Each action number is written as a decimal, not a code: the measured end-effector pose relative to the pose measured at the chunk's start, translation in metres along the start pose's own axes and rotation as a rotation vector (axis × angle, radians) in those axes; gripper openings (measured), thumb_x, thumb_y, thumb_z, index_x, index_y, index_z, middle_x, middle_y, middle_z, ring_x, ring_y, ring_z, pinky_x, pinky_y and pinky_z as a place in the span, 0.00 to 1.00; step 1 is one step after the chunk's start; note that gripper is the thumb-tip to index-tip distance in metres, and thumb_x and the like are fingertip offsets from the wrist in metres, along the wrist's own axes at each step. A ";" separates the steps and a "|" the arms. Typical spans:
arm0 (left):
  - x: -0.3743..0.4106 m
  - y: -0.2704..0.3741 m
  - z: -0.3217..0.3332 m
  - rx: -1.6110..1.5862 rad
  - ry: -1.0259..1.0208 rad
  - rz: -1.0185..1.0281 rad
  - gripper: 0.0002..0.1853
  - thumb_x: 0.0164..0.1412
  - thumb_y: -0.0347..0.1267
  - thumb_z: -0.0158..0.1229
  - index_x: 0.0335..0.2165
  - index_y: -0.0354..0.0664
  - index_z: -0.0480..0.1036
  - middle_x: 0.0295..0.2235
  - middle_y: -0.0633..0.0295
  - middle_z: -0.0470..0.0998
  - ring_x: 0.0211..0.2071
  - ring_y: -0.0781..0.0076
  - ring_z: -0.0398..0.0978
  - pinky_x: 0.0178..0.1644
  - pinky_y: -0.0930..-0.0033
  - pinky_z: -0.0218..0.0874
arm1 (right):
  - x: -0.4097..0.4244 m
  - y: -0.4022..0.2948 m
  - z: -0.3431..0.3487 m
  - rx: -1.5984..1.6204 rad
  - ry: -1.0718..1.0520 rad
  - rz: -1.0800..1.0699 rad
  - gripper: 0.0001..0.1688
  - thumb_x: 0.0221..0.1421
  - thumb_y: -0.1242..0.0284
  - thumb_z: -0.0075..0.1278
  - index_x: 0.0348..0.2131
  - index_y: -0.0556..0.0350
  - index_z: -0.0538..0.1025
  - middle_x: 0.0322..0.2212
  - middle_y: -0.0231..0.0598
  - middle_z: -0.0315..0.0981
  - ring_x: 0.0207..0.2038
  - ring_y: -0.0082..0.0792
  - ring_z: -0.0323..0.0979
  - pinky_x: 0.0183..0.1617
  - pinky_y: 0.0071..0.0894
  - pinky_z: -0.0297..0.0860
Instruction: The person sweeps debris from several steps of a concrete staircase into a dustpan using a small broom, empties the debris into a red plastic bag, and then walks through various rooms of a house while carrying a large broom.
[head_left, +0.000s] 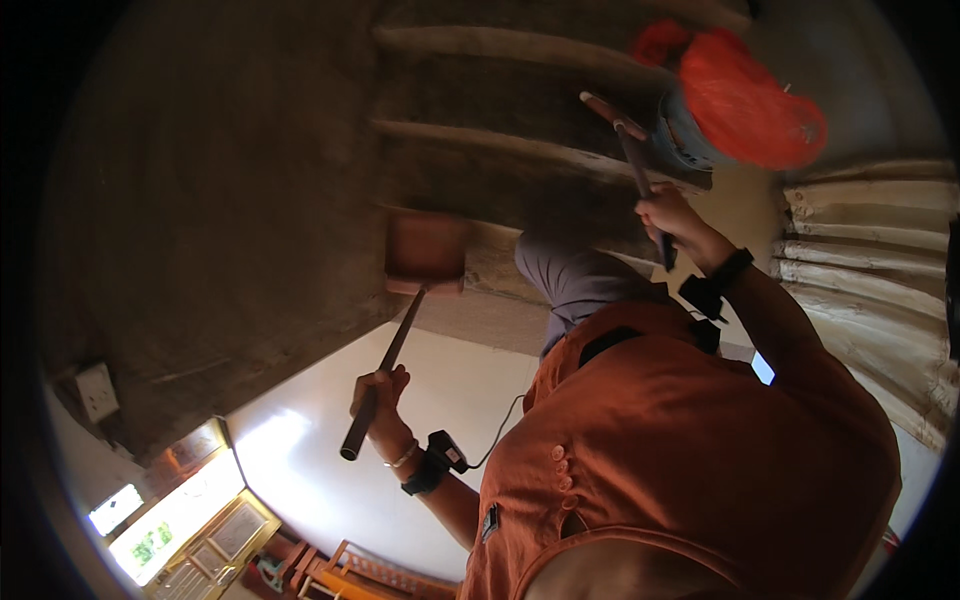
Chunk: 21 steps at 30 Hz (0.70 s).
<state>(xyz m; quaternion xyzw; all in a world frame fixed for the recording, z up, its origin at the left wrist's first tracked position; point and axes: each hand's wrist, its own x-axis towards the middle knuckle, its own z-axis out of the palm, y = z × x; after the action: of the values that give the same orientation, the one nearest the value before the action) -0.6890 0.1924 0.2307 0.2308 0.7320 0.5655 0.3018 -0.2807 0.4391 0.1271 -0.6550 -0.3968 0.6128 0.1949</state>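
Note:
My left hand (380, 401) is closed round the dark handle of a reddish-brown dustpan (425, 251), whose pan lies against a concrete stair by the wall. My right hand (670, 214) grips the dark handle of a small broom (613, 116), its brown head tilted over a higher step. Close to the broom head, a blue-grey bucket (682, 135) with a red plastic bag (750, 105) over its top stands at the stair's side. The broom's bristles cannot be made out.
Concrete steps (495, 142) rise before me, with a bare wall (210, 187) bearing a socket (97, 392) on the left. More stair undersides or steps (862, 255) show at right. Below left are a bright doorway (165, 525) and wooden furniture (360, 574).

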 end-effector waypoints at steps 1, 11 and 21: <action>0.002 0.007 0.000 0.012 -0.006 0.008 0.10 0.59 0.30 0.54 0.27 0.31 0.69 0.25 0.52 0.75 0.29 0.62 0.77 0.37 0.63 0.73 | 0.002 0.002 0.017 0.157 -0.029 -0.019 0.12 0.49 0.77 0.48 0.34 0.59 0.65 0.14 0.33 0.60 0.14 0.27 0.63 0.14 0.29 0.59; 0.088 0.022 0.028 -0.120 -0.024 -0.047 0.04 0.56 0.26 0.56 0.29 0.35 0.70 0.27 0.59 0.71 0.27 0.61 0.76 0.35 0.62 0.74 | -0.057 -0.073 0.026 0.135 -0.263 -0.090 0.05 0.50 0.76 0.45 0.25 0.58 0.65 0.10 0.33 0.59 0.08 0.25 0.60 0.11 0.26 0.56; 0.166 0.034 0.062 -0.167 -0.083 -0.136 0.05 0.56 0.26 0.57 0.28 0.36 0.70 0.27 0.61 0.71 0.27 0.64 0.76 0.34 0.67 0.74 | 0.044 -0.062 0.080 0.537 -0.021 -0.059 0.12 0.48 0.77 0.49 0.16 0.58 0.66 0.12 0.32 0.60 0.13 0.28 0.61 0.15 0.31 0.56</action>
<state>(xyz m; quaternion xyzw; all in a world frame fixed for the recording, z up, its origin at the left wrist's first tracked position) -0.7633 0.3561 0.2221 0.1779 0.6833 0.5926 0.3877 -0.3775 0.4916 0.1308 -0.5614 -0.2412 0.6970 0.3753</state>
